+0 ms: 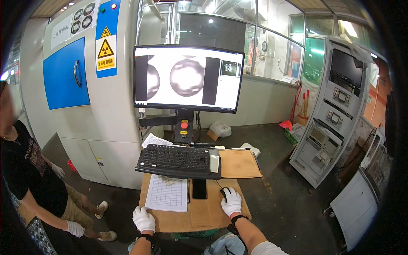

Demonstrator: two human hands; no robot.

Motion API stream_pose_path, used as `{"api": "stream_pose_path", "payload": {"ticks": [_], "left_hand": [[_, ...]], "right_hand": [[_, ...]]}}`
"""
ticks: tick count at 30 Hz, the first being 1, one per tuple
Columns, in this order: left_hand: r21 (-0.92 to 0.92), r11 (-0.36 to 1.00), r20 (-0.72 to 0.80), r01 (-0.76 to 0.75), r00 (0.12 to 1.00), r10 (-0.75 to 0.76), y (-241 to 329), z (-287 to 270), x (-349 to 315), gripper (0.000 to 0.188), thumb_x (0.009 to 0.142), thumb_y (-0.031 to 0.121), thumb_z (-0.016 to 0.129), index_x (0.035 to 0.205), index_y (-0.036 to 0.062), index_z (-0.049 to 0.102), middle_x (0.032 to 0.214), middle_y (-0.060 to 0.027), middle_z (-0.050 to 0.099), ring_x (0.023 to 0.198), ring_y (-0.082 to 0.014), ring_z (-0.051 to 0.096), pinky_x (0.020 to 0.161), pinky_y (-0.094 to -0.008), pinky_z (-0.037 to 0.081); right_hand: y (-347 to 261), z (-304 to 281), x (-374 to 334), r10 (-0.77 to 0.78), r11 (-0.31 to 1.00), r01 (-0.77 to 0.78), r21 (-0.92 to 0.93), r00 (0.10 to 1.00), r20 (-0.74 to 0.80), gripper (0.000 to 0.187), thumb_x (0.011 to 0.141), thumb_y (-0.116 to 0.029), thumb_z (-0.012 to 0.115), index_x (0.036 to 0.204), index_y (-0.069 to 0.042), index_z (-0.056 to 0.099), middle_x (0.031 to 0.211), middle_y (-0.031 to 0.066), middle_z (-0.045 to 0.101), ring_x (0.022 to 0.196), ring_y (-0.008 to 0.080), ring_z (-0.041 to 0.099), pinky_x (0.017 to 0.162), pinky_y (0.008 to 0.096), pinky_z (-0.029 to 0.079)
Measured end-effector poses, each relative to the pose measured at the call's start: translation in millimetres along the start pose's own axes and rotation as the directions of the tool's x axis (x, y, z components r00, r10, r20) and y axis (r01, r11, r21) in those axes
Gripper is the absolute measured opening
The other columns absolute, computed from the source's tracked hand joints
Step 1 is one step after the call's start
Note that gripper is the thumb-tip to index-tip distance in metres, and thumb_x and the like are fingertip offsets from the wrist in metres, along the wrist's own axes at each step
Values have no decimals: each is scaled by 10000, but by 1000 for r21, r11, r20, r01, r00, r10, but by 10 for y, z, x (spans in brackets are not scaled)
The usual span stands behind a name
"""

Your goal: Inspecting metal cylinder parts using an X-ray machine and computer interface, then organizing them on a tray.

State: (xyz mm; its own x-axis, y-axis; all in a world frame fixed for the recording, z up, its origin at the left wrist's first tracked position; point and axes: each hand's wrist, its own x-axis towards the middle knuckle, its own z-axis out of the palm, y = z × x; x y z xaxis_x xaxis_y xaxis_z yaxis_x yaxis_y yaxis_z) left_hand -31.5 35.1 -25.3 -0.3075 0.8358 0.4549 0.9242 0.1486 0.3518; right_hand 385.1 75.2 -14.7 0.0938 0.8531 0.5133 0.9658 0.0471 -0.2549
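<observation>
My right hand (231,201), in a white glove, rests on a black computer mouse (223,192) on a small cardboard-covered desk (199,216). My left hand (143,219), also gloved, lies closed on the desk's near left edge, just below a gridded paper sheet (167,194). A black phone (199,188) lies between the sheet and the mouse. Above them a black keyboard (175,158) sits on a raised tray. A monitor (188,78) behind it shows grey round shapes.
A large grey cabinet with a blue door (66,74) and a yellow warning sign stands left of the monitor. Another person (29,178) in a dark shirt and white gloves stands at the left. A grey instrument rack (335,110) stands at the right on the dark floor.
</observation>
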Motion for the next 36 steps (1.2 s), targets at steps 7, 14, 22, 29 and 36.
{"api": "stream_pose_path", "payload": {"ticks": [7,14,22,29,36], "left_hand": [[12,999,2,33,999,-33,-122,38,-43,241,786,130,724,1020,122,670,1173,-129,614,1070,-367,602,897,-492,508],[11,1000,-11,-1,1000,1,-145,40,-9,251,774,160,724,1024,143,709,1169,-109,628,1081,-350,607,901,-486,513],[13,999,10,34,999,-34,-205,-90,-33,236,772,146,715,1008,143,720,1140,-96,630,1078,-337,608,910,-470,513],[-25,999,15,34,999,-34,-160,-84,-35,218,805,128,691,1022,141,704,1155,-100,622,1096,-353,601,943,-473,513],[-9,999,27,48,998,-48,-134,-93,-18,206,810,122,677,1014,138,708,1155,-105,625,1099,-356,602,938,-476,514]], "right_hand": [[-80,14,40,-27,999,27,24,1000,2,552,815,-209,694,1360,-178,613,1391,142,581,1108,407,611,951,541,508],[-114,-72,-39,-3,1000,3,-6,1000,24,540,812,-197,694,1346,-162,613,1385,169,586,1133,433,604,974,558,500],[-228,-54,-106,7,1000,-7,0,999,37,531,817,-186,690,1341,-165,608,1396,159,576,1158,445,588,994,550,490],[-180,-55,-86,6,1000,-6,-9,999,39,545,825,-210,689,1362,-175,608,1408,153,569,1147,429,587,988,556,486],[-159,-41,-70,8,1000,-8,-6,999,37,538,826,-213,688,1358,-171,621,1414,162,571,1158,438,590,988,561,489]]}}
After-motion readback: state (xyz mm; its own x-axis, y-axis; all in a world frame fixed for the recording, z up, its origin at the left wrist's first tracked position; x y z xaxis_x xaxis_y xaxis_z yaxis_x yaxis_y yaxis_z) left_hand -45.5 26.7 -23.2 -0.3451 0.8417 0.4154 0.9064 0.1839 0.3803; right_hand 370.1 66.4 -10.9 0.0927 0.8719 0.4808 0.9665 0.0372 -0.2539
